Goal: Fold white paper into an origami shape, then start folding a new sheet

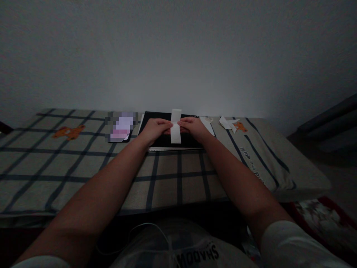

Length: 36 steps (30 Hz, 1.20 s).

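Observation:
Between my two hands is a narrow white paper strip (176, 137), standing lengthwise above a black notebook or folder (158, 141). My left hand (154, 129) pinches the strip's left edge near its middle. From the other side, my right hand (195, 127) grips the right edge at about the same height. The strip looks narrowed or creased where the fingertips meet it. White sheets (206, 124) stick out from under the black cover at the right and along its front edge.
A phone (121, 128) with a blurred lit screen lies to the left on the checked tablecloth (92, 178). Folded white paper (228, 123) lies on the right, by a printed orange bear. The wall (178, 56) rises directly behind the table. A thin white cable (145, 224) hangs near my lap.

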Each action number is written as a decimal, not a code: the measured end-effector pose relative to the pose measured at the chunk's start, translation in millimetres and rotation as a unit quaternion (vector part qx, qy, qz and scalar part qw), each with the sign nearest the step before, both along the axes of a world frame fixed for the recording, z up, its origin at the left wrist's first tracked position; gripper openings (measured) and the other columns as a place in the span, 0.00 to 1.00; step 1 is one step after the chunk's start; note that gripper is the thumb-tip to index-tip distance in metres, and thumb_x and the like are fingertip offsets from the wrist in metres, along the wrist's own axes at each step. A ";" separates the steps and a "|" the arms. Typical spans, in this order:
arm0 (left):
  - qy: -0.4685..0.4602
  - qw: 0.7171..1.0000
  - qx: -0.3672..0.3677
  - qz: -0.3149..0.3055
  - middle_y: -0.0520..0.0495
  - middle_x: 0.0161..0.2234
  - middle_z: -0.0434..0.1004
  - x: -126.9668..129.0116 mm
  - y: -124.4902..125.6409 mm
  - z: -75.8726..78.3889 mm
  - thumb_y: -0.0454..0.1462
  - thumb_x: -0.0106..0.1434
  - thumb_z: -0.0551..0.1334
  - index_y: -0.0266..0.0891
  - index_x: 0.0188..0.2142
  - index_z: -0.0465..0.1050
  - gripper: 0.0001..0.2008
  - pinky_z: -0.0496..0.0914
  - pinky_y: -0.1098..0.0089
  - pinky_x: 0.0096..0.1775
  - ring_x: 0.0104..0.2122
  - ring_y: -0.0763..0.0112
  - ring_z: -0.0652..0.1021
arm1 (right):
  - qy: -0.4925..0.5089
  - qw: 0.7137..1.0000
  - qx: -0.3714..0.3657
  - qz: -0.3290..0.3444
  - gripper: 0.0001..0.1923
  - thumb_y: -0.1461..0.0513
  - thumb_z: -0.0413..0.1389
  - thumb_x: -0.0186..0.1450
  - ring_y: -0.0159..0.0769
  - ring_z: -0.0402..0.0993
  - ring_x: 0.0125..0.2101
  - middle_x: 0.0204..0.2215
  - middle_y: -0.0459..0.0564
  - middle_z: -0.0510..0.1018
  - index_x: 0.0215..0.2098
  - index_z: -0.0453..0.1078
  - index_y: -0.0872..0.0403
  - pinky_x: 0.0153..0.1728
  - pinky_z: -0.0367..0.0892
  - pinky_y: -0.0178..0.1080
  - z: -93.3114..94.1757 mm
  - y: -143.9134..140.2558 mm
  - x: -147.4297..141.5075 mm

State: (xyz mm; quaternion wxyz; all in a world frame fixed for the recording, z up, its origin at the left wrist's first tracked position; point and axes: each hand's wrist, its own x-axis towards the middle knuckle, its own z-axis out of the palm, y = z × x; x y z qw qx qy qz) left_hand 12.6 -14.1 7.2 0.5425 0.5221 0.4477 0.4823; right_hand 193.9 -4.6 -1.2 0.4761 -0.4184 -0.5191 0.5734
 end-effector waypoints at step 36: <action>0.025 0.997 0.045 0.052 0.47 0.29 0.81 -2.3 1.3 -1.0 0.36 0.50 0.72 0.35 0.29 0.79 0.08 0.77 0.67 0.39 0.28 0.72 0.79 | 0.007 0.999 0.001 0.034 0.02 0.66 0.64 0.59 0.28 0.76 0.28 0.29 0.47 0.82 0.32 0.77 0.56 0.35 0.76 0.33 -5.3 1.8 0.7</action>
